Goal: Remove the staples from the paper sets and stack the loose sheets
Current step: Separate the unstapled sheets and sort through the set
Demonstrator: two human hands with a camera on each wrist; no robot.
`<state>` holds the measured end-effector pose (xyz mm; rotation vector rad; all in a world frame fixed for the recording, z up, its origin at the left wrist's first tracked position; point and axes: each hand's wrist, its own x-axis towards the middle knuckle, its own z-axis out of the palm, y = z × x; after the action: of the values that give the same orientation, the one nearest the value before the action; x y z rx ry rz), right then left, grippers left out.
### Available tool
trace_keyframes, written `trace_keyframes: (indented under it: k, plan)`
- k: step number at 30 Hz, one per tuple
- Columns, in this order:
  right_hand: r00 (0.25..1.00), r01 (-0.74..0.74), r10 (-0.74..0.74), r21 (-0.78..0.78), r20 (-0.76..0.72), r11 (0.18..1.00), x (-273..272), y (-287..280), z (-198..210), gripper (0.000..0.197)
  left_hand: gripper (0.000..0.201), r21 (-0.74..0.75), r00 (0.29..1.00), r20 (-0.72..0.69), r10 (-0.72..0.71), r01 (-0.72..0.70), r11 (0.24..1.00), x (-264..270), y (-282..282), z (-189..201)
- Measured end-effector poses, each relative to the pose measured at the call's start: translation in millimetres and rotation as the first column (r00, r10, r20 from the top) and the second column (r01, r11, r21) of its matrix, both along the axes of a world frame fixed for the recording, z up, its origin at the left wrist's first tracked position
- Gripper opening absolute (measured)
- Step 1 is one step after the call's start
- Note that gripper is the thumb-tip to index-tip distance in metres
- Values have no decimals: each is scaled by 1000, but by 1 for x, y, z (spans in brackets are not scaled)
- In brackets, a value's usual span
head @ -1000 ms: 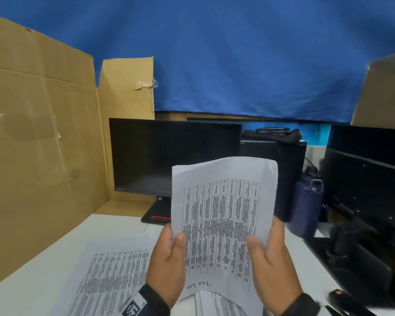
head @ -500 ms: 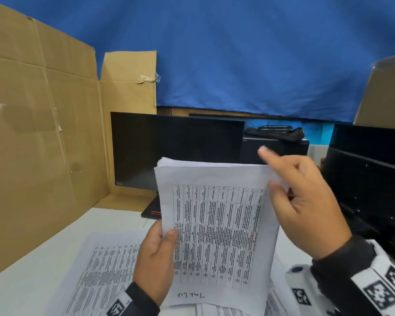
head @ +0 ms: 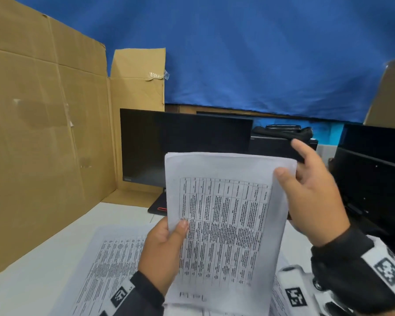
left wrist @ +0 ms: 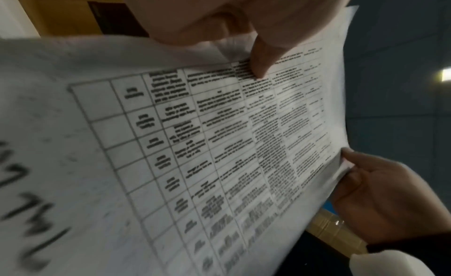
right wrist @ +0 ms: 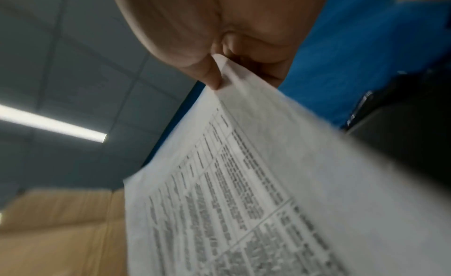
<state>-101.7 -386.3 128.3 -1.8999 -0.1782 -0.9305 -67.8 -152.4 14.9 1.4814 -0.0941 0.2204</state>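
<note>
I hold a set of printed sheets (head: 226, 220) upright above the desk; it carries a dense table and handwriting near its lower edge. My left hand (head: 164, 249) grips its left edge, thumb on the front. In the left wrist view that thumb presses the paper set (left wrist: 195, 145). My right hand (head: 310, 192) pinches the top right corner, thumb in front, other fingers behind. The right wrist view shows thumb and finger pinching the corner of the paper set (right wrist: 244, 164). No staple is visible.
More printed sheets (head: 105, 265) lie flat on the white desk (head: 32, 281) under my hands. A cardboard wall (head: 43, 133) stands on the left. A dark monitor (head: 183, 144) is behind the papers, and black equipment (head: 374, 174) fills the right.
My right hand left the lower right edge, rose to the top right corner and now pinches it. The paper set tilted a little towards me. My left hand kept its grip.
</note>
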Motion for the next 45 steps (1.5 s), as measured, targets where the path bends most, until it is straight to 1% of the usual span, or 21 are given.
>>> trace_keyframes:
  k: [2, 4, 6, 8, 11, 13, 16, 21, 28, 30, 31, 32, 33, 34, 36, 37, 38, 39, 40, 42, 45]
  plan:
    - [982, -105, 146, 307, -117, 946, -8, 2, 6, 36, 20, -41, 998, -47, -51, 49, 998, -3, 4, 5]
    - [938, -183, 297, 471, -180, 863, -17, 2, 11, 24, 19, -64, 986, -107, -125, 118, 991, -4, 10, 8]
    - [926, -198, 332, 517, -181, 833, -23, 4, 9, 25, 20, -63, 958, -175, -226, 218, 974, -8, 17, 10]
    - [946, -159, 280, 517, -165, 841, -25, 7, 1, 23, 22, -51, 933, -216, -287, 283, 958, -14, 23, 9]
    - [954, -116, 246, 544, -171, 831, -24, 15, -13, 23, 26, -83, 944, -198, -264, 252, 964, -20, 27, 7]
    - [957, -110, 240, 558, -165, 823, -24, 19, -17, 22, 27, -54, 966, -149, -211, 205, 977, -24, 25, 6]
    - [971, -101, 199, 524, -135, 846, -25, 26, -15, 21, 28, -9, 989, -66, -135, 134, 991, -31, 20, 9]
    - [978, -132, 190, 450, -87, 883, -30, 33, -7, 21, 32, 14, 998, -13, -56, 56, 998, -39, 18, 17]
    - [967, -185, 241, 408, -88, 894, -33, 19, -16, 18, 29, 194, 995, 78, 59, -73, 978, -46, 32, 34]
    - [976, -113, 150, 224, -156, 968, -31, 2, -32, 17, 27, 244, 988, 85, 128, -145, 959, -42, 42, 37]
    - [980, -29, 40, 58, -195, 998, -29, -13, -46, 16, 27, 263, 983, 92, 160, -179, 948, -40, 49, 38]
    - [964, 63, -93, -128, -248, 990, -29, -33, -65, 16, 26, 289, 978, 97, 187, -207, 935, -39, 55, 40]
    - [916, 156, -255, -311, -309, 938, -30, -55, -86, 18, 25, 323, 974, 99, 204, -226, 919, -38, 61, 42]
    - [837, 228, -417, -466, -354, 855, -31, -78, -107, 23, 25, 357, 971, 96, 218, -238, 903, -38, 66, 44]
    - [610, 285, -658, -653, -441, 702, -37, -120, -143, 33, 29, 412, 969, 99, 227, -248, 877, -38, 73, 47]
    - [483, 280, -720, -691, -498, 666, -41, -135, -155, 38, 32, 450, 968, 100, 229, -249, 858, -38, 74, 46]
    - [368, 255, -737, -701, -567, 667, -44, -147, -164, 44, 32, 497, 971, 99, 219, -239, 834, -37, 74, 44]
    - [289, 227, -724, -690, -627, 687, -47, -154, -172, 53, 30, 552, 975, 91, 201, -217, 805, -36, 72, 40]
    - [253, 199, -709, -682, -658, 704, -48, -159, -179, 61, 29, 606, 981, 80, 178, -189, 772, -33, 69, 36]
    - [256, 163, -709, -694, -657, 702, -47, -164, -190, 64, 34, 690, 989, 69, 133, -144, 709, -30, 62, 27]
    - [293, 177, -688, -669, -664, 721, -45, -168, -199, 45, 34, 755, 996, 83, 43, -91, 649, -32, 49, 16]
